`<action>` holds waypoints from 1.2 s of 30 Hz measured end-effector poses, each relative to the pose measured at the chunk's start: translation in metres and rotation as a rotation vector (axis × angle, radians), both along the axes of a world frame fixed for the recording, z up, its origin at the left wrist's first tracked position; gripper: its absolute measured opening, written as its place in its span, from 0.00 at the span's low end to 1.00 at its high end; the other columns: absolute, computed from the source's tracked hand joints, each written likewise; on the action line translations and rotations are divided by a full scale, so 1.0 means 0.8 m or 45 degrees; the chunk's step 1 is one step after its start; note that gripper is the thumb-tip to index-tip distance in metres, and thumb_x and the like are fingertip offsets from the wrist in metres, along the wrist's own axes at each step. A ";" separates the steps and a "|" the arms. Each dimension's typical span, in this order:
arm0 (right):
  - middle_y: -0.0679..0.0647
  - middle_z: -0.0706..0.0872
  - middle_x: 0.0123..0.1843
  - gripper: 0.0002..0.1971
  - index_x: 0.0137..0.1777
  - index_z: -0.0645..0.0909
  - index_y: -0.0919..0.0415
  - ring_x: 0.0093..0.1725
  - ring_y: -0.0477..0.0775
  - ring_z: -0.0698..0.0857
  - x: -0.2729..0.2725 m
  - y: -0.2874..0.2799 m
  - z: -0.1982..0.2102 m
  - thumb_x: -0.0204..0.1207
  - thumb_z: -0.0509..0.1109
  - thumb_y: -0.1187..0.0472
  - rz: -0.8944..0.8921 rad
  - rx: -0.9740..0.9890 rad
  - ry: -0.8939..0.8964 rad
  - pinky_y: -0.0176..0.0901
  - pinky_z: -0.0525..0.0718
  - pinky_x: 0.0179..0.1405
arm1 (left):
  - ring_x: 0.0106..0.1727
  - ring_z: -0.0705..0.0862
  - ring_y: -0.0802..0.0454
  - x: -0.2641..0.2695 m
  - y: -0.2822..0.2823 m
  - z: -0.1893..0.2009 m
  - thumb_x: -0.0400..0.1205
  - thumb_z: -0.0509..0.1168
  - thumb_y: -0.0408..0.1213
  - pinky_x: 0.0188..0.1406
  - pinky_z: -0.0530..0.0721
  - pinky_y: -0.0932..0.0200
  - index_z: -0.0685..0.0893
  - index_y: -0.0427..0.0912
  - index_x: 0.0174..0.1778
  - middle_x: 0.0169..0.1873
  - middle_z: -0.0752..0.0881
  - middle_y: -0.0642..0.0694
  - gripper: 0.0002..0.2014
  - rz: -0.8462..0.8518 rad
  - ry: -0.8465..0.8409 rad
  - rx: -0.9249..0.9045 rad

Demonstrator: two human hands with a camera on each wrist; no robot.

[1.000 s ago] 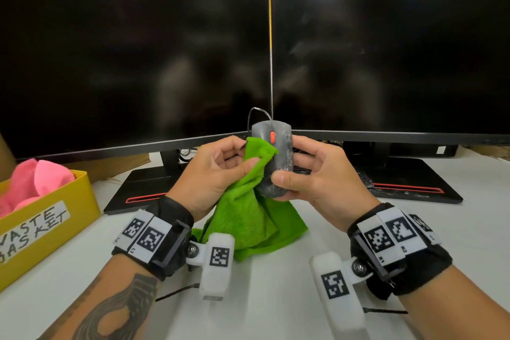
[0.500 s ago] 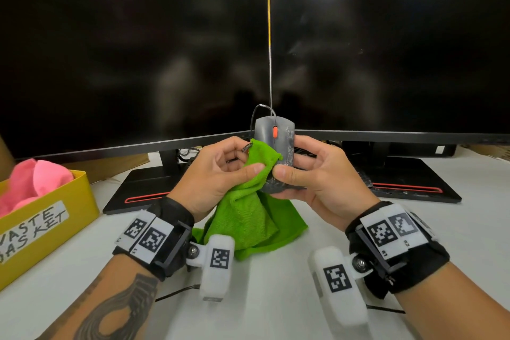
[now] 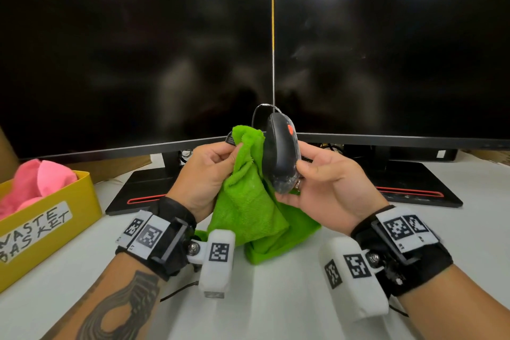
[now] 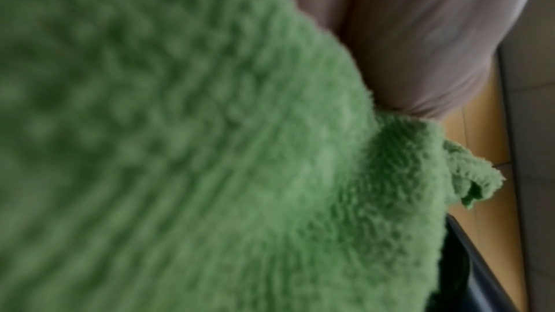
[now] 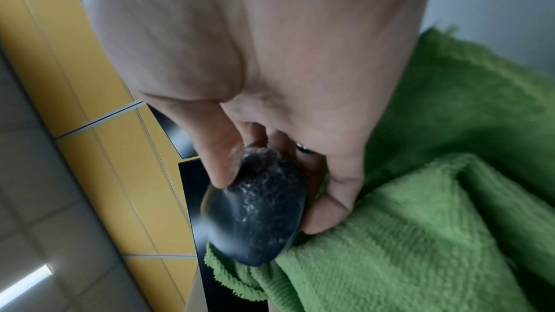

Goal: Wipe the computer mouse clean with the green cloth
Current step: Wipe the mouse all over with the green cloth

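Observation:
A black wired computer mouse (image 3: 280, 152) with an orange scroll wheel stands on end above the desk, turned so its left side faces me. My right hand (image 3: 317, 176) grips it between thumb and fingers; in the right wrist view the mouse (image 5: 258, 212) shows whitish smears on its rear. The green cloth (image 3: 248, 201) hangs to the desk, bunched at its top in my left hand (image 3: 212, 168), which holds it against the mouse's left side. The left wrist view is filled by blurred cloth (image 4: 210, 151).
Two dark monitors (image 3: 138, 58) (image 3: 392, 50) stand right behind the hands, their bases on the white desk (image 3: 276, 298). A yellow box labelled waste basket (image 3: 52, 218) with pink cloths (image 3: 38, 182) sits at the left edge.
My right hand has rolled the mouse so its top now faces right and its side faces me. The left hand has lifted the cloth's top higher along the mouse.

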State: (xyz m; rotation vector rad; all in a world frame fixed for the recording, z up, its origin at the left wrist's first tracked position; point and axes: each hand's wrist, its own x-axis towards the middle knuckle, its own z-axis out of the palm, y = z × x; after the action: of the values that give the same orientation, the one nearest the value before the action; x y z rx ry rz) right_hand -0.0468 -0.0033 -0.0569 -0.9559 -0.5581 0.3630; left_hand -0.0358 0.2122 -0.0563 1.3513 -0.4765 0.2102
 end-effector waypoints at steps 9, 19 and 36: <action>0.73 0.76 0.81 0.30 0.83 0.74 0.63 0.73 0.72 0.78 -0.001 0.006 -0.008 0.79 0.61 0.71 0.098 -0.090 0.015 0.66 0.80 0.67 | 0.54 0.93 0.49 -0.003 -0.005 0.004 0.82 0.68 0.27 0.56 0.92 0.56 0.88 0.36 0.64 0.55 0.94 0.41 0.15 -0.068 -0.077 -0.044; 0.76 0.75 0.81 0.30 0.82 0.75 0.63 0.74 0.74 0.80 -0.003 0.013 -0.011 0.79 0.61 0.73 0.057 -0.150 0.019 0.71 0.77 0.69 | 0.49 0.93 0.48 -0.001 -0.006 0.005 0.73 0.78 0.42 0.57 0.92 0.49 0.95 0.42 0.50 0.48 0.95 0.41 0.11 0.080 -0.127 -0.112; 0.73 0.78 0.79 0.31 0.81 0.77 0.59 0.71 0.73 0.81 -0.006 0.014 -0.007 0.77 0.63 0.74 -0.012 -0.182 -0.050 0.75 0.77 0.70 | 0.53 0.92 0.48 0.003 -0.002 0.000 0.77 0.77 0.33 0.62 0.89 0.48 0.94 0.42 0.52 0.51 0.94 0.42 0.09 0.054 -0.162 -0.068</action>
State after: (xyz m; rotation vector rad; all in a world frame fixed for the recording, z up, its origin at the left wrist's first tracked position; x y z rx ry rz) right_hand -0.0519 0.0075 -0.0629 -1.1046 -0.5688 0.3803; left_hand -0.0337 0.2106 -0.0560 1.3014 -0.5453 0.3428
